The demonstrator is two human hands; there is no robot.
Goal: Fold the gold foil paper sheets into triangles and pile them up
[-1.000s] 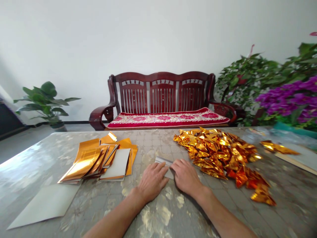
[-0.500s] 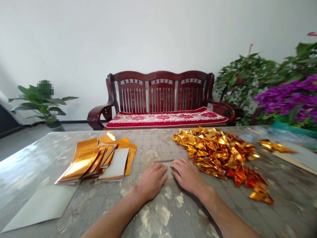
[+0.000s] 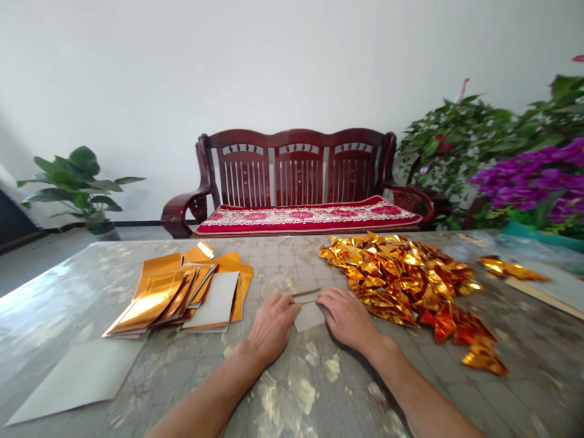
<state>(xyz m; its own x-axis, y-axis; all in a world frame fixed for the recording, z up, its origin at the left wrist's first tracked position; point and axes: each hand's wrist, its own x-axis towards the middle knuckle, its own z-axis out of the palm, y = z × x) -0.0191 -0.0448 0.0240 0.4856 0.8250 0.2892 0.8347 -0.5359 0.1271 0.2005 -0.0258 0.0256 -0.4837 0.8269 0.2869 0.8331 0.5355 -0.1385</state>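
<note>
A small pale sheet of paper [image 3: 309, 317] lies on the table between my two hands, its far edge turned up in a narrow fold. My left hand [image 3: 272, 325] has its fingers bent together over the sheet's left side, pinching near the far corner. On the opposite corner, the curled fingers of my right hand [image 3: 349, 319] grip the fold. A stack of gold foil paper [image 3: 171, 289] lies to the left, some sheets pale side up. To the right spreads a heap of folded gold foil pieces [image 3: 396, 274].
One loose pale sheet [image 3: 79, 377] rests at the table's left front. Clear plastic wrapping [image 3: 479, 243] and a pale board [image 3: 556, 289] lie at far right. Beyond the patterned table [image 3: 292, 389] stands a wooden bench [image 3: 298, 173], with potted plants [image 3: 86, 188] and purple flowers [image 3: 538, 176] at the sides.
My left hand has shifted left, baring more of the sheet between my hands. The fold at its far edge now looks narrower and slanted. My right hand has moved only slightly.
</note>
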